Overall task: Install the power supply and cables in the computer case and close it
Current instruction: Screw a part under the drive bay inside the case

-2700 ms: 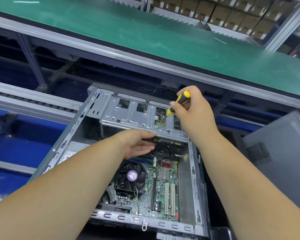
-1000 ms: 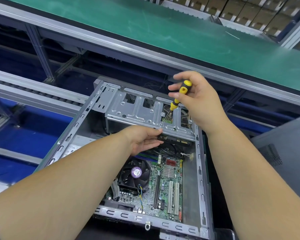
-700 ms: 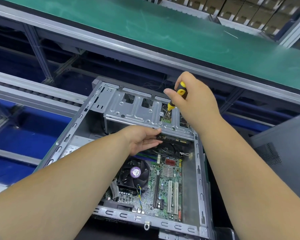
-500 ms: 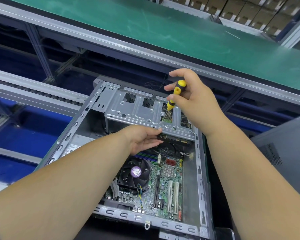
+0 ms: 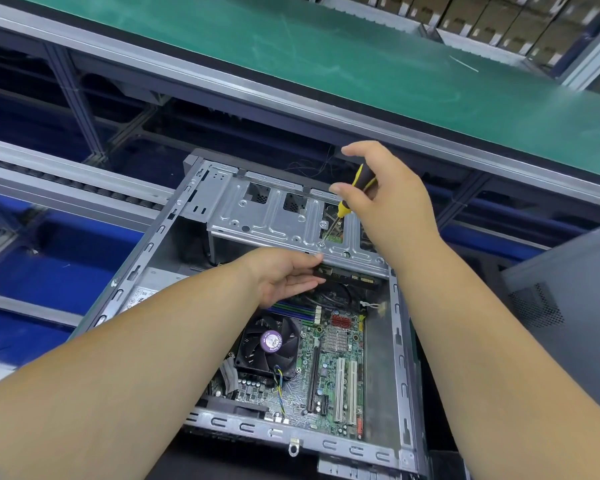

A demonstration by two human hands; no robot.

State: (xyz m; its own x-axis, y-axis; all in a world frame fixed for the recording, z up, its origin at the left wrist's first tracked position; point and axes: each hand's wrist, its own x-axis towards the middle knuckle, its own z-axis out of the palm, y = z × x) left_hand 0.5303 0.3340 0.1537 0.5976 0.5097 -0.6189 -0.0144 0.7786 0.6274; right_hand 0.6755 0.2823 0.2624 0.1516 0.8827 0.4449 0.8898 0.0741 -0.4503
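Both hands busy: right hand pinches screwdriver at drive cage screw; left hand, fingers straight, supports beneath. Power supply apparently absent; computer case open.

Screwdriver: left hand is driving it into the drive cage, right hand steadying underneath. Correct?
Hands are swapped. The head view shows the right hand holding the screwdriver with its tip on the drive cage, while the left hand steadies underneath.

An electronics assembly line in a factory: a long green-matted workbench on aluminium framing, a roller conveyor rail alongside, and shelves stacked with cardboard boxes behind.
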